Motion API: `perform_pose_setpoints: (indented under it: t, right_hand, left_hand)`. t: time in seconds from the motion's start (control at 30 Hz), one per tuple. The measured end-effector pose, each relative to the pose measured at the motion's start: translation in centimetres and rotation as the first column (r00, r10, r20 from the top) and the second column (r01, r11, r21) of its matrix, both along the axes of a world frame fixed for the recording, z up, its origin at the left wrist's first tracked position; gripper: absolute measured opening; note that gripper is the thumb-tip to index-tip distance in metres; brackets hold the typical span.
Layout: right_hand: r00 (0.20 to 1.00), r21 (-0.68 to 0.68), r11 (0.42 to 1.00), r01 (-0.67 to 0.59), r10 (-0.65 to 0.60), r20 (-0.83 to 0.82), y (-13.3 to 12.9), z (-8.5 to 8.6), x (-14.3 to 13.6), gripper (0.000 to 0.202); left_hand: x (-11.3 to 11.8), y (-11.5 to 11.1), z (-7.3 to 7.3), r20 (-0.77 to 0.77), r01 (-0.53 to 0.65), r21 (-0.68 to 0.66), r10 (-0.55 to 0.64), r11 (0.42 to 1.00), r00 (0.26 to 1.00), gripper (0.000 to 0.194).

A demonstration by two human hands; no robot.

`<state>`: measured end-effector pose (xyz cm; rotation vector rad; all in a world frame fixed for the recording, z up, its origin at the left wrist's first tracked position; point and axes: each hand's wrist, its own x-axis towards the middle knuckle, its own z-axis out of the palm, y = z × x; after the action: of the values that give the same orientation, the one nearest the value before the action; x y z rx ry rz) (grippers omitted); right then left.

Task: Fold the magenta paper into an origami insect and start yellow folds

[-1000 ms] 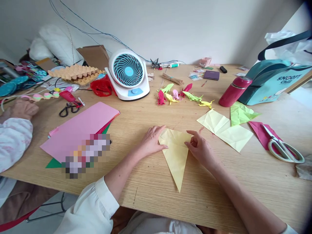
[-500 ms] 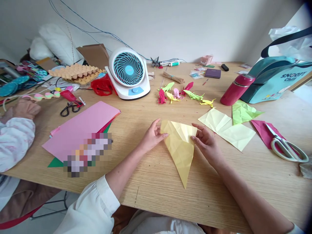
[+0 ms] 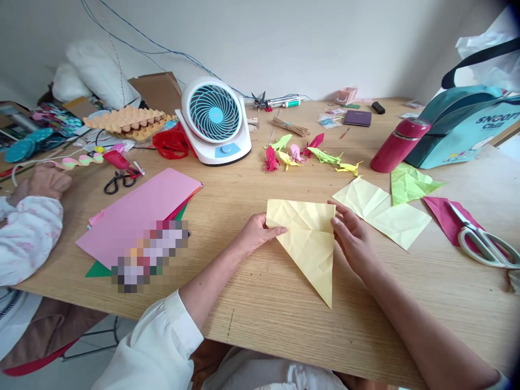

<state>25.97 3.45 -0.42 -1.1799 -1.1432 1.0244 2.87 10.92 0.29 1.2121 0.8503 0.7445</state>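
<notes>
A creased pale yellow paper [image 3: 306, 238] is held between both hands near the front of the wooden table, its straight edge at the top and its point toward me. My left hand [image 3: 260, 233] grips the upper left corner, thumb on the front face. At the upper right edge, my right hand [image 3: 352, 233] pinches the paper, with the thumb in front and fingers partly behind. Another creased pale yellow sheet [image 3: 382, 211] lies right of the right hand, beside a lime green folded paper [image 3: 414, 184] and a magenta paper [image 3: 442, 219] under white-handled scissors [image 3: 483, 241].
Folded paper figures [image 3: 325, 156] lie beyond the hands. A white fan [image 3: 217, 122] stands at the back, a red flask [image 3: 400, 145] and teal bag [image 3: 455, 130] at the right. Pink sheets [image 3: 142, 211] lie left, near another person's hand [image 3: 51, 181].
The yellow paper has turned flatter toward me, its upper part spread wider and its lower tip shifted right. My right hand has moved slightly right with its edge.
</notes>
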Motion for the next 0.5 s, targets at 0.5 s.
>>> perform_pose_setpoints:
  t: [0.5]
  right_hand:
    - [0.967,-0.198,0.96,-0.199,0.159,-0.201,0.1,0.0,-1.1,0.048]
  left_hand:
    - [0.2,0.0,0.0,0.089,-0.147,0.023,0.144,0.989,0.986,0.053]
